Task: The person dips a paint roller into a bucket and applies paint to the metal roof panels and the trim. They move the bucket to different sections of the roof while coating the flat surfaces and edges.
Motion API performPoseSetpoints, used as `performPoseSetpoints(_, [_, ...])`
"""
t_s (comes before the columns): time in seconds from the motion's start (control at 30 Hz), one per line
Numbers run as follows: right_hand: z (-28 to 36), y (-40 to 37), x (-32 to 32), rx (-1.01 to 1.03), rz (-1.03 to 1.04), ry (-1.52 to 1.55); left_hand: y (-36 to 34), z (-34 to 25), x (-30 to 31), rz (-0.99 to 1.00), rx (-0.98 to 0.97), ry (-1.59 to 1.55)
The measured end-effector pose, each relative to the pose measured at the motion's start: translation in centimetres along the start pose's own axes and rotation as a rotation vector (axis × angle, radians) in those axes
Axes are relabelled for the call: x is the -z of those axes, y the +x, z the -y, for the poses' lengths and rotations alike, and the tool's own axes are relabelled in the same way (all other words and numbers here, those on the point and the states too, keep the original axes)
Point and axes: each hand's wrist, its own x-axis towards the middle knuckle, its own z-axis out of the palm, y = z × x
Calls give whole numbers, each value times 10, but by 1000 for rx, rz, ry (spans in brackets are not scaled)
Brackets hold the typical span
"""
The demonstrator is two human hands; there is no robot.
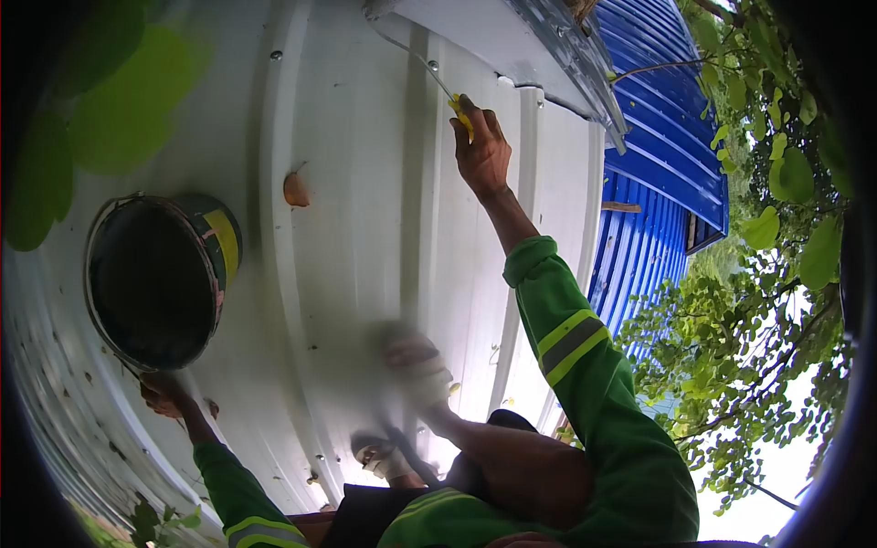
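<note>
My left hand is closed at the lower left, on the wire handle of a dark bucket. The bucket has a yellow patch on its side, and its inside looks dark. At the upper middle, my right hand is wrapped round the yellow grip of a tool. A thin bent metal rod runs from the grip up beside a white raised panel; the tool's far end cannot be made out. Under both hands lies ribbed light metal sheeting.
Blue ribbed roofing rises at the right, with leafy branches beyond it. Blurred leaves hang close at the upper left. A brown dry leaf and screw heads dot the sheeting. My feet stand at the lower middle.
</note>
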Motion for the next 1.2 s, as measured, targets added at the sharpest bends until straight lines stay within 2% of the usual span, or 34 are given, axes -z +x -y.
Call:
performPoseSetpoints(0.2, [-99,-74,39,-181,39,-246,14,24,-17,-78,-64,3])
performPoseSetpoints(0.37, [-100,-81,47,-200,30,-268,38,49,-39,-119,-142,94])
performPoseSetpoints(0.47, [-63,-53,28,-76,-40,-150,24,30,-29,-100,-109,190])
performPoseSetpoints(0.63, [31,23,-5,69,-111,56,17,25,-23,-87,-103,117])
performPoseSetpoints(0.77, [95,82,-4,154,-129,134,12,19,-13,-49,-102,55])
performPoseSetpoints(0.87, [81,83,6,186,-139,94,0,3,-2,-23,-95,43])
performPoseSetpoints(0.93, [51,64,20,105,-98,43,6,13,-9,-45,-106,47])
performPoseSetpoints(1.03, [-10,18,43,8,-62,-12,26,41,-27,-75,-204,10])
performPoseSetpoints(1.07, [-27,-1,50,-62,-29,-54,25,38,-23,-55,-174,18])
performPoseSetpoints(1.17, [-46,-56,76,-111,-30,-22,19,27,-18,7,-112,51])
performPoseSetpoints(1.2, [-47,-78,86,-182,8,59,18,27,-19,19,-106,79])
